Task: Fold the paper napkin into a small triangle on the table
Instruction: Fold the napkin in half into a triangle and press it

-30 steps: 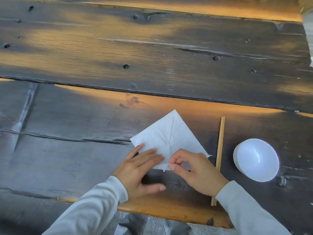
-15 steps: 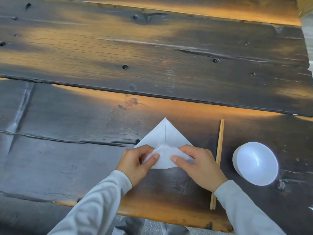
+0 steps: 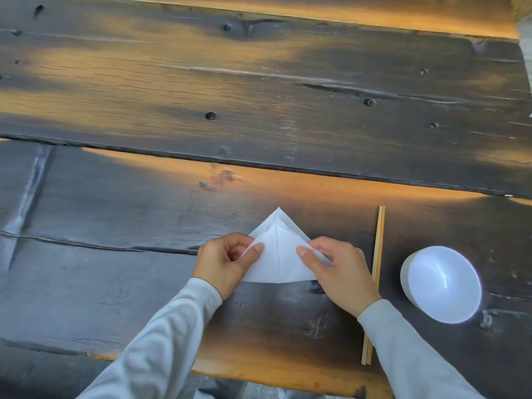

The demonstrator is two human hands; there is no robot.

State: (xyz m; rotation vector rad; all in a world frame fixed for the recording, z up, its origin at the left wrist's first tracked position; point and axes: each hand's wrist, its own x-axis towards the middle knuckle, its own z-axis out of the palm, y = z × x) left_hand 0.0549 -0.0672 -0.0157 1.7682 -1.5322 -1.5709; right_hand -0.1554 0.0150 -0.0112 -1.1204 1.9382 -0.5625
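Head view: a white bowl (image 3: pixel 441 284) stands at 4 o'clock of the frame on the wooden table (image 3: pixel 259 90); its glossy inside holds nothing that I can see. The paper napkin (image 3: pixel 278 256) is thin and white, folded to a triangle with its tip toward 12 o'clock and a crease down the middle. It lies near the front edge of the table, between both hands. The left hand (image 3: pixel 223 262) pinches the left corner, and the right hand (image 3: pixel 338 267) pinches the right corner. Pale wooden chopsticks (image 3: pixel 377 254) lie just at 3 o'clock of the right hand, between it and the bowl. The dark planks are rough and cracked.
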